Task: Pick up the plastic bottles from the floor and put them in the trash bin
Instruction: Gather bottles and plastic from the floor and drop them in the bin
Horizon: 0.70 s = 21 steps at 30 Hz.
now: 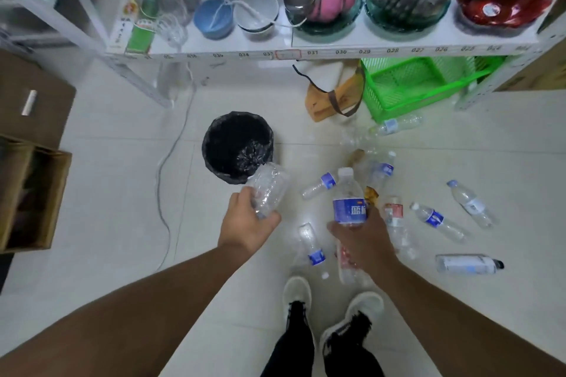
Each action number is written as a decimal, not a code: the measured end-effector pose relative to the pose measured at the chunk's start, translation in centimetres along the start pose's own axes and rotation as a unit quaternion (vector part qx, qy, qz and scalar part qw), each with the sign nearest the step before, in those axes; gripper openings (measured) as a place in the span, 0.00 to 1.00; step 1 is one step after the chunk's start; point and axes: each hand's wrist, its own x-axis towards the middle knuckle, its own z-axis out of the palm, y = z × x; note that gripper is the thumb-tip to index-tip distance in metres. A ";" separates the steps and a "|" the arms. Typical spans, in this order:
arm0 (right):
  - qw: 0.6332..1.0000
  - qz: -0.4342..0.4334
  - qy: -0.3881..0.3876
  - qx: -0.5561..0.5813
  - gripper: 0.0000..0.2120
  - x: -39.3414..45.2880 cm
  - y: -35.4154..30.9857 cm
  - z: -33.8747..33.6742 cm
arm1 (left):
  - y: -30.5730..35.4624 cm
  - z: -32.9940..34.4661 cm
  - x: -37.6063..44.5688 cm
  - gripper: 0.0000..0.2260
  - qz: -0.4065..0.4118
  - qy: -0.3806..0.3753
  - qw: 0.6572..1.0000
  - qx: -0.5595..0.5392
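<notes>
Two hands each grip a bottle (269,190), left one overlapping the bin rim (208,135).

Your left hand (245,223) and right hand (361,242) are bare, and so are both forearms, with no sleeves showing. Just below the hands you wear black trousers (321,346) and pale off-white shoes (297,288) with dark trim.

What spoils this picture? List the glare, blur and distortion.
Head view: a bright glare patch on the floor tiles between the left hand and right hand; motion blur smears the shelf, worst at its left end; wide-angle distortion bows the shelf edge and stretches both forearms; the trash bin interior is nearly black.
</notes>
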 end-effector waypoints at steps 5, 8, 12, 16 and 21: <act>0.996 0.037 -0.072 0.037 0.34 -0.1 -2.8 2.6 | -2.9 -3.0 -0.5 0.21 -0.028 0.009 0.999 0.026; 0.994 0.046 -0.096 0.032 0.33 0.3 -3.8 3.4 | -4.5 -3.8 -0.7 0.22 -0.055 0.035 0.998 0.004; 0.993 0.038 -0.111 0.018 0.35 1.0 -6.1 5.1 | -6.2 -5.2 1.3 0.24 -0.067 0.040 0.997 -0.029; 0.993 0.037 -0.108 0.043 0.38 2.1 -8.5 8.5 | -7.6 -6.5 5.5 0.27 -0.072 0.015 0.994 -0.080; 0.987 0.096 -0.119 0.042 0.34 4.8 -10.9 14.4 | -8.9 -7.8 13.7 0.31 -0.084 -0.057 0.986 -0.130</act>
